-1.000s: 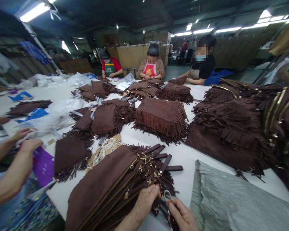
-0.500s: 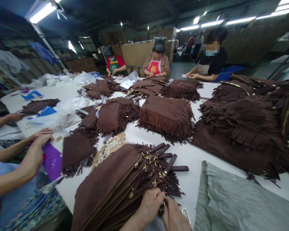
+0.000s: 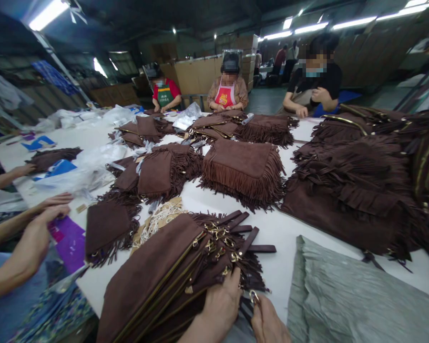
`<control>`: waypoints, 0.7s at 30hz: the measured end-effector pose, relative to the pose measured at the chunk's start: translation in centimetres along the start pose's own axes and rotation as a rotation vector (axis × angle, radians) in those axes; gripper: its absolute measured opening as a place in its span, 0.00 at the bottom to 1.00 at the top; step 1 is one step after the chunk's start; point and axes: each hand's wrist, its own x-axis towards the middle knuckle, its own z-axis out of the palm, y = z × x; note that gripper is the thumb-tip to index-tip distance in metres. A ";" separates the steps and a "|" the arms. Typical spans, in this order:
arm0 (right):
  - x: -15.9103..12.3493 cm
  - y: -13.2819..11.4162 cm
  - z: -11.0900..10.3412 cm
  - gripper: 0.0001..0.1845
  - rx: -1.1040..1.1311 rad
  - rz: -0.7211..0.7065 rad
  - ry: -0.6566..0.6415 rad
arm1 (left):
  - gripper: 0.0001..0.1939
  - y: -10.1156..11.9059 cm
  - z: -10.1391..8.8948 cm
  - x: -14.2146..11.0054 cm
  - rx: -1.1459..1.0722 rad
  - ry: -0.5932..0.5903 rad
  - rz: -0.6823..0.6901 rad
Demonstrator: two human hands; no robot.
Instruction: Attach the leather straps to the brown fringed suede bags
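Note:
A stack of dark brown suede pouches (image 3: 150, 262) with gold zippers and fringe lies in front of me. My left hand (image 3: 223, 297) is closed at the stack's right edge, on a brown pouch beside the gold clasps; its fingertips are partly hidden. Just to its right, my right hand (image 3: 268, 319) pinches a gold snap hook (image 3: 253, 297), apart from the pouches. Dark straps show between my hands. Several brown wrist straps (image 3: 250, 243) stick out from the stack's far right corner.
White strings on brown tags (image 3: 164, 216) lie behind the stack. Piles of fringed bags (image 3: 241, 159) cover the white table (image 3: 196, 197). Grey-green wrapping (image 3: 361, 295) lies at right. At left, a co-worker's hands (image 3: 50, 209) are beside a purple sheet (image 3: 69, 245). Other people sit across.
My right hand has moved slightly right, away from my left, and the gold snap hook now shows at its fingertips. My left hand has shifted slightly up along the pouches. The view has turned slightly.

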 end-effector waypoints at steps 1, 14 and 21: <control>0.1 -0.1 -0.1 0.17 0.016 0.004 -0.012 | 0.25 0.2 -0.4 0.2 0.028 -0.004 0.019; 0.6 0.4 -1.6 0.18 0.194 0.067 -0.110 | 0.10 -1.1 -0.9 1.0 -0.269 0.059 0.135; 0.5 0.1 -1.4 0.19 0.194 0.082 -0.043 | 0.11 -2.2 0.7 0.5 -0.218 0.097 0.233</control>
